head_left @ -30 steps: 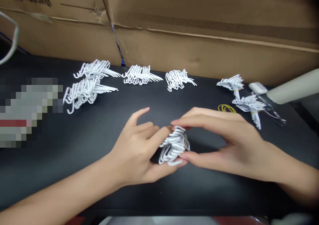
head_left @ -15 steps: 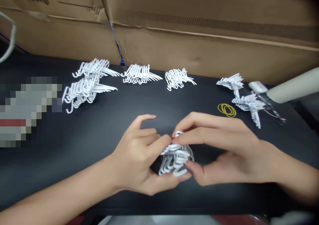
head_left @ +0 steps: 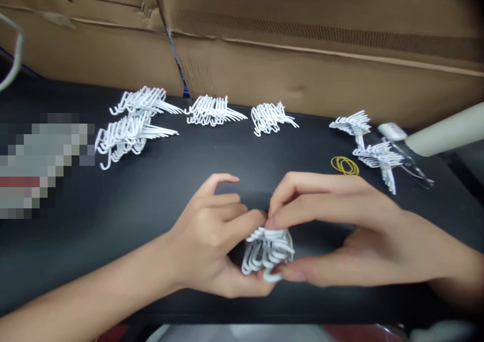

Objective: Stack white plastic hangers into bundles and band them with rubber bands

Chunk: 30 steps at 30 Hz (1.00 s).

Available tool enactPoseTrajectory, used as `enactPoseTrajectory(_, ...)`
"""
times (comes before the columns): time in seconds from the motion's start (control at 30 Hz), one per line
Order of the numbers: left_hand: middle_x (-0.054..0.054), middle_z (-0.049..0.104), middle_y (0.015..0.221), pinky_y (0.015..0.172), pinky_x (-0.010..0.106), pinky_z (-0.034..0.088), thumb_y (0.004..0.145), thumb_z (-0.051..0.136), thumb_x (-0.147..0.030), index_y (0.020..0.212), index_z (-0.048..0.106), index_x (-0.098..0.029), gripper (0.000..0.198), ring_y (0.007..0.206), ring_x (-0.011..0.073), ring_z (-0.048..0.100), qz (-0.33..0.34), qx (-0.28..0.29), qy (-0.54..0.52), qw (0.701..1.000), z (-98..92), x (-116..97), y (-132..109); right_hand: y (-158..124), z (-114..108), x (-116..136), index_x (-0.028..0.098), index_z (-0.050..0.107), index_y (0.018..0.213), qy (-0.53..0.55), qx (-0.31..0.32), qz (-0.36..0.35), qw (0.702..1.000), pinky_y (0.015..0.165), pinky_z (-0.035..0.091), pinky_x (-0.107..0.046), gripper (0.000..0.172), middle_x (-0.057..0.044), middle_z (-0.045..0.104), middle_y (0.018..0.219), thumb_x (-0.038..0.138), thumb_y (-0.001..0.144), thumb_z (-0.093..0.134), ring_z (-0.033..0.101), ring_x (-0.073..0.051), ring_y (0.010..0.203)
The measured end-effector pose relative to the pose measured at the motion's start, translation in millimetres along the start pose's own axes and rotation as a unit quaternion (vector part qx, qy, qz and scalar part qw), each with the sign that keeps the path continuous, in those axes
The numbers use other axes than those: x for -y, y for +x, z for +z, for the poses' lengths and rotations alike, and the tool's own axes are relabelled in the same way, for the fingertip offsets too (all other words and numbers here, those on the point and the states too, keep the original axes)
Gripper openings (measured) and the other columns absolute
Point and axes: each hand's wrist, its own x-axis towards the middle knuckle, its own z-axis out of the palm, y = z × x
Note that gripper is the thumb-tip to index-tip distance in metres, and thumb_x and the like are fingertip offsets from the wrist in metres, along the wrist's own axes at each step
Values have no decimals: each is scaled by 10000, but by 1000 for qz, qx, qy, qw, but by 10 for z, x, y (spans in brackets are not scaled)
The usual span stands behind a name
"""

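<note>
I monitor both hands from the head view. The left forearm enters from the lower left; the left hand (head_left: 214, 236) is set with its back upward, index finger curled on the far side of a bundle of white hooks (head_left: 266, 251), thumb along the near side — little finger raised clear and bent at the tip. The right hand (head_left: 355, 226) approaches from the right, wrist at the lower right, index and middle fingers arched to the bundle's far edge, thumb extended to its near edge. I read both hands as grasping the bundle between thumb and fingers. The bundle is located between the hands, above the near part of the black table (head_left: 204, 160). Yellow rubber bands (head_left: 345, 166) lie just beyond the right hand — well apart from the bundle.
</note>
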Motion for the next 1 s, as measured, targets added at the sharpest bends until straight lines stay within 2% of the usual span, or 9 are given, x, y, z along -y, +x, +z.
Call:
enactPoseTrajectory(0.13, -28, 596, 595, 963, 431, 373, 702, 594, -436, 884, 606, -192, 304, 533, 127, 509, 39, -52, 55, 996, -10, 30, 7, -13, -7, -19, 142, 657, 940, 5, -74, -15, 997, 664, 519, -221, 279, -49, 659, 891, 237, 708, 780, 614, -127, 768)
enactPoseTrajectory(0.23, 8, 651, 711, 998, 439, 350, 712, 598, -429, 951, 605, -191, 337, 677, 166, 598, 31, -59, 55, 996, -24, 21, 20, -25, -10, -7, 160, 667, 957, 19, -124, -2, 992, 658, 535, -232, 353, -49, 691, 894, 219, 645, 822, 637, -147, 776)
enactPoseTrajectory(0.37, 12, 658, 768, 994, 395, 367, 750, 620, -322, 906, 575, -187, 211, 689, 142, 607, -29, -16, -88, 996, -48, -14, 40, -22, -33, 13, 121, 683, 945, 66, -138, 17, 988, 669, 562, -239, 346, -61, 716, 876, 80, 626, 809, 672, -164, 786)
enactPoseTrajectory(0.47, 23, 649, 788, 957, 362, 393, 808, 589, -264, 869, 574, -176, 108, 727, 144, 590, -54, 39, -205, 976, -76, -18, 70, -18, -46, 1, 134, 703, 936, 92, -145, 35, 984, 654, 569, -228, 308, -48, 725, 877, 1, 662, 750, 688, -157, 778)
enactPoseTrajectory(0.63, 62, 589, 858, 700, 241, 451, 897, 502, -296, 831, 587, -145, 185, 752, 140, 542, -116, 98, -371, 916, -121, 1, 105, -1, -30, -26, 138, 725, 940, 99, -154, 49, 982, 643, 570, -232, 277, -52, 730, 886, 23, 689, 738, 689, -154, 765)
enactPoseTrajectory(0.77, 36, 571, 766, 637, 223, 430, 930, 435, -404, 827, 589, -129, 332, 674, 117, 508, -179, 128, -483, 848, -139, -12, 101, 14, 4, -30, 148, 729, 938, 92, -165, 63, 980, 621, 567, -234, 197, -56, 733, 877, 130, 742, 728, 692, -153, 747)
enactPoseTrajectory(0.87, 47, 614, 769, 638, 231, 430, 912, 454, -462, 851, 639, -112, 400, 698, 134, 531, -238, 148, -541, 792, -124, -16, 108, 15, 23, -45, 191, 727, 939, 30, -181, 71, 981, 637, 567, -248, 171, -38, 731, 896, 194, 768, 716, 688, -156, 752)
enactPoseTrajectory(0.93, 56, 655, 814, 668, 240, 447, 908, 459, -472, 884, 668, -120, 411, 777, 166, 577, -295, 130, -567, 758, -95, -9, 124, 13, 22, -59, 211, 714, 982, -50, -191, 71, 978, 693, 566, -270, 180, -38, 724, 953, 209, 806, 681, 683, -170, 807)
enactPoseTrajectory(1.0, 56, 683, 901, 729, 257, 469, 905, 468, -468, 947, 672, -138, 390, 873, 195, 608, -356, 85, -580, 727, -59, -1, 146, 11, 10, -65, 212, 680, 1067, -113, -195, 65, 972, 753, 552, -284, 222, -50, 705, 1028, 208, 853, 622, 670, -176, 871)
